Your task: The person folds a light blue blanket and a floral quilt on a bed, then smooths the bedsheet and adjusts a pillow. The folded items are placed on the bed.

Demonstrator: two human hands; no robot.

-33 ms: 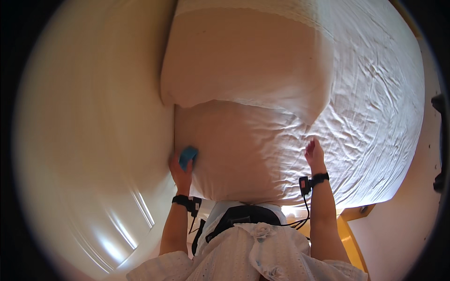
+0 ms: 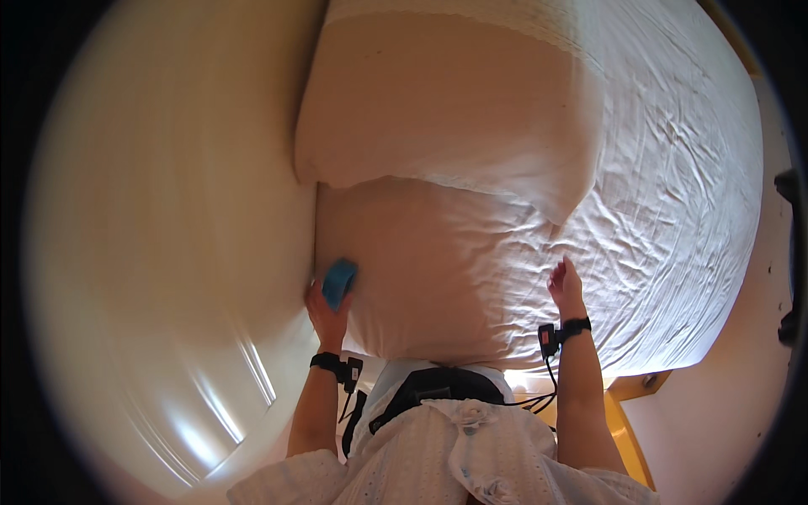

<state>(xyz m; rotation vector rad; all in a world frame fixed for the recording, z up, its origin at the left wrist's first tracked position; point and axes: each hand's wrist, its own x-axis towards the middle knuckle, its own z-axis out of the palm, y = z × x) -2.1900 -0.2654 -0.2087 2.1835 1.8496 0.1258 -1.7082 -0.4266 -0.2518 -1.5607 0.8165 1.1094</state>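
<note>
My left hand (image 2: 329, 315) is closed on a small blue object (image 2: 339, 284) with a curved, band-like side; its exact kind is unclear. That hand is at the left edge of the bed, and the blue object is over the pale sheet (image 2: 421, 286). My right hand (image 2: 565, 282) is over the wrinkled, brightly lit part of the sheet, its fingers loosely curled in with nothing visible in them. Beyond both hands lies a large pale pillow (image 2: 454, 101), its near right corner a little past my right hand.
A glossy cream panel (image 2: 177, 252) runs along the bed's left side. Yellow wood (image 2: 631, 429) shows below the bed at the near right. Black bands with small boxes (image 2: 548, 340) are on both wrists, and a cable hangs from the right one.
The blue object has tilted more upright in my left hand, showing more of its curved side. My right hand has shifted slightly toward me.
</note>
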